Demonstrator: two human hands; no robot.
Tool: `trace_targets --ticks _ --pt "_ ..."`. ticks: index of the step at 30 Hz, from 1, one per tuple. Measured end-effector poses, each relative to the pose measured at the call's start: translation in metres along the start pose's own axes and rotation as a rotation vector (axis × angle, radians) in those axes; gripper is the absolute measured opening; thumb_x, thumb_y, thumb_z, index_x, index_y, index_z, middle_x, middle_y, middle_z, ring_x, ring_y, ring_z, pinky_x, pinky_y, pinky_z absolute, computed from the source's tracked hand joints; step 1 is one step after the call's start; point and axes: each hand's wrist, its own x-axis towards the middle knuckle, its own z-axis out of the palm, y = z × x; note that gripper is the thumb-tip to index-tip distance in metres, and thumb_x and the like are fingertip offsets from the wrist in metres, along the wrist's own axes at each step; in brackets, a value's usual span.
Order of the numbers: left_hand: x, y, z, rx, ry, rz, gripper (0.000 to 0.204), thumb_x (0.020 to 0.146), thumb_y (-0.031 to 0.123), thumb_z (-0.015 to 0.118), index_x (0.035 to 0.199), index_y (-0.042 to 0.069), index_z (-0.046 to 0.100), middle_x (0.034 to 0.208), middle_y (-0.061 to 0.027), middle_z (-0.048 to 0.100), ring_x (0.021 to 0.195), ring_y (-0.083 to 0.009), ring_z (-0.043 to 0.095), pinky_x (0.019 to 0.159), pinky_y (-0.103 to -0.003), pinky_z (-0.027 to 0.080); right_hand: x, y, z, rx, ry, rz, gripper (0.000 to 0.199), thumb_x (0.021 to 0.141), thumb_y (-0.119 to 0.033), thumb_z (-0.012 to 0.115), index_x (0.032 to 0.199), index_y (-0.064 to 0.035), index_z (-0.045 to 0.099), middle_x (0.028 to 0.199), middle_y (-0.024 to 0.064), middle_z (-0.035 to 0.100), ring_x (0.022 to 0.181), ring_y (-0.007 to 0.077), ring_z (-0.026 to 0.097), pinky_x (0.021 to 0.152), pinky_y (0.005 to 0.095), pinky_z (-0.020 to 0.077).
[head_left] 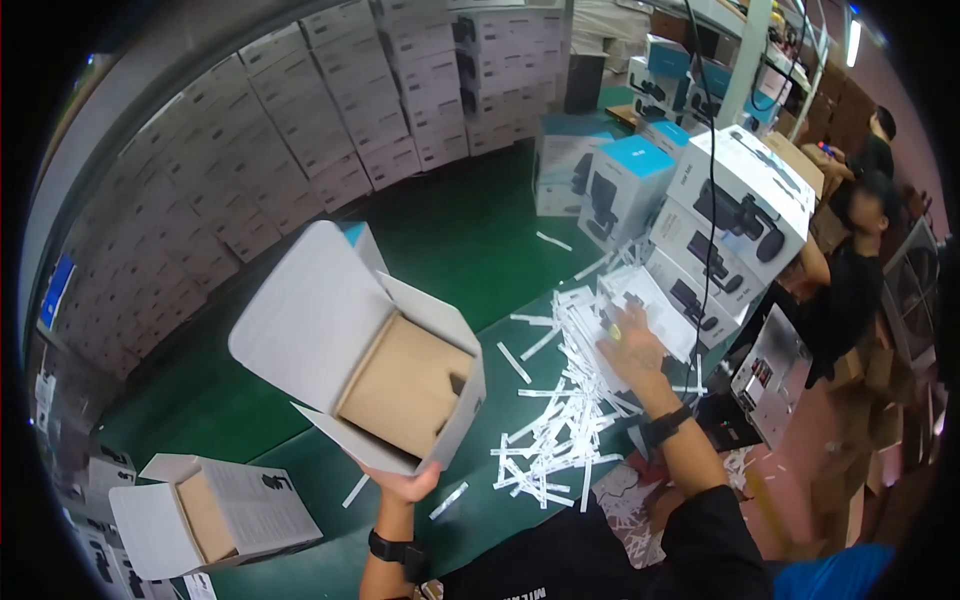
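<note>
While my left hand point(403, 487) grips the bottom corner of the open white box point(372, 352), fingers clamped on it, its mouth tilts up and left, long axis slanting toward near right. Farther right, my right hand point(630, 352) presses spread fingers onto leaflets point(645, 300) above scattered paper strips point(560, 430).

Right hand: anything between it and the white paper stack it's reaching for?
Nothing visible. The right hand already rests on the stack of white papers, with loose white strips scattered beside it on the green table. The left hand holds the open white box apart from it.
</note>
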Motion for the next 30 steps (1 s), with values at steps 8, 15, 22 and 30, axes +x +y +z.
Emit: trace_targets --ticks 8,15,22,30 --pt "0.028 0.041 0.014 -0.308 0.219 -0.008 0.070 0.064 0.023 0.079 0.118 -0.009 0.049 0.100 -0.0162 0.066 0.090 -0.0264 0.066 0.080 -0.036 0.053 0.017 0.024 -0.024 -0.100 0.188 0.003 0.023 0.084 -0.019 0.063 0.107 -0.0116 0.063 0.095 0.0135 0.064 0.078 0.0362 0.066 0.070 0.0447 0.0530" --pt "0.033 0.030 0.035 -0.068 0.086 0.014 0.146 0.051 0.036 0.085 0.149 -0.004 -0.015 0.154 -0.0237 0.007 0.141 -0.0331 0.019 0.115 -0.044 0.018 0.017 -0.168 -0.206 0.473 0.654 -0.760 0.033 0.069 0.011 0.069 0.099 -0.0025 0.068 0.072 0.0054 0.059 0.059 0.0166 0.056 0.052 0.0253 0.0441" --pt "0.044 0.041 0.047 -0.235 0.119 0.029 0.143 0.054 0.027 0.087 0.150 -0.001 -0.015 0.153 -0.0229 0.010 0.140 -0.0336 0.024 0.114 -0.042 0.023 0.015 -0.277 -0.163 1.037 0.401 -0.885 0.034 0.077 -0.002 0.069 0.109 0.0008 0.058 0.080 0.0093 0.058 0.069 0.0203 0.057 0.063 0.0301 0.0458" --pt "0.047 0.043 0.035 -0.173 0.061 0.043 0.142 0.054 0.025 0.090 0.150 -0.002 -0.012 0.151 -0.0220 0.015 0.138 -0.0297 0.028 0.112 -0.043 0.026 -0.013 -0.249 -0.126 0.972 -0.150 -0.804 0.024 0.075 -0.005 0.072 0.096 -0.0013 0.060 0.083 0.0122 0.059 0.069 0.0258 0.061 0.060 0.0335 0.0470"
